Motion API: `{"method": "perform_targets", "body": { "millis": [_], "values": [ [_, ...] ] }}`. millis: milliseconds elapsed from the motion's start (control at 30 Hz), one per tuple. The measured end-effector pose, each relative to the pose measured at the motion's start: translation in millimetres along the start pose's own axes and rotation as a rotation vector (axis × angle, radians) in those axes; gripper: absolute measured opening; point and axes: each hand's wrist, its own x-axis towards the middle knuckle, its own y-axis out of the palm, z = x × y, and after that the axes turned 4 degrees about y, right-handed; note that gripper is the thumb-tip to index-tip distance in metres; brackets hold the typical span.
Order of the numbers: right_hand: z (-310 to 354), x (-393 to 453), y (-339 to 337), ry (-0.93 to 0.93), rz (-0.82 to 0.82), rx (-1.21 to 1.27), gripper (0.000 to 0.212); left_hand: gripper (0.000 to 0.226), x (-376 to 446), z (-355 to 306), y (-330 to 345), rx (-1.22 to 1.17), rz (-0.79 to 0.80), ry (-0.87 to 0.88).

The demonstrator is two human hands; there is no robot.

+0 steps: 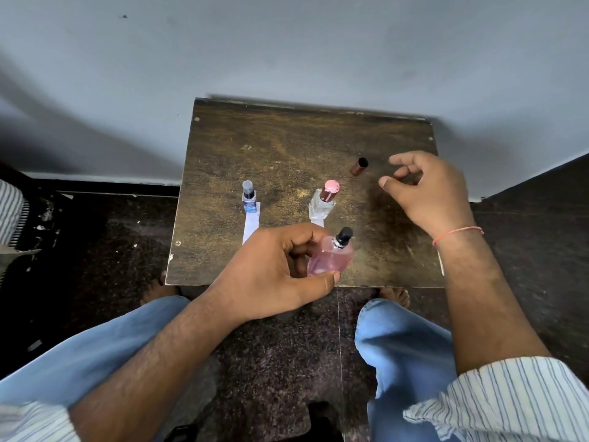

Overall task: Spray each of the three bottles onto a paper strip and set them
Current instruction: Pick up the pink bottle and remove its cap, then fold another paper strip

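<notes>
My left hand (277, 275) grips a pink glass bottle (330, 258) with a bare black spray nozzle, tilted above the table's front edge. Its brown cap (359, 166) lies on its side at the back right of the table. My right hand (427, 189) hovers just right of that cap, fingers loosely curled and holding nothing. A small blue bottle (249, 199) stands on the far end of a white paper strip (251, 226). A clear bottle with a pink cap (323, 202) stands on another paper strip (318, 222), mostly hidden by my left hand.
The small dark wooden table (287, 148) stands against a grey wall. My knees in blue jeans and bare feet are below its front edge on a dark speckled floor. A thin white strip (440, 263) lies at the table's right edge under my right wrist.
</notes>
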Motion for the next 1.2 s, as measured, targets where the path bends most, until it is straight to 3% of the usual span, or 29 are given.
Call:
{"method": "perform_targets", "body": {
  "millis": [133, 500, 700, 1200],
  "values": [
    [-19, -6, -29, 0.102, 0.122, -0.093, 0.033, 0.029, 10, -3, 12, 0.049, -0.002, 0.006],
    [-68, -15, -65, 0.388, 0.301, -0.105, 0.063, 0.031, 26, -10, 46, 0.430, -0.019, 0.052],
    [-76, -19, -70, 0.423, 0.367, -0.022, 0.041, 0.036, 35, -10, 58, 0.578, -0.014, 0.056],
    [-96, -16, -74, 0.398, 0.214, 0.113, 0.030, 0.049, 48, -9, 74, 0.633, 0.057, 0.041]
  ]
}}
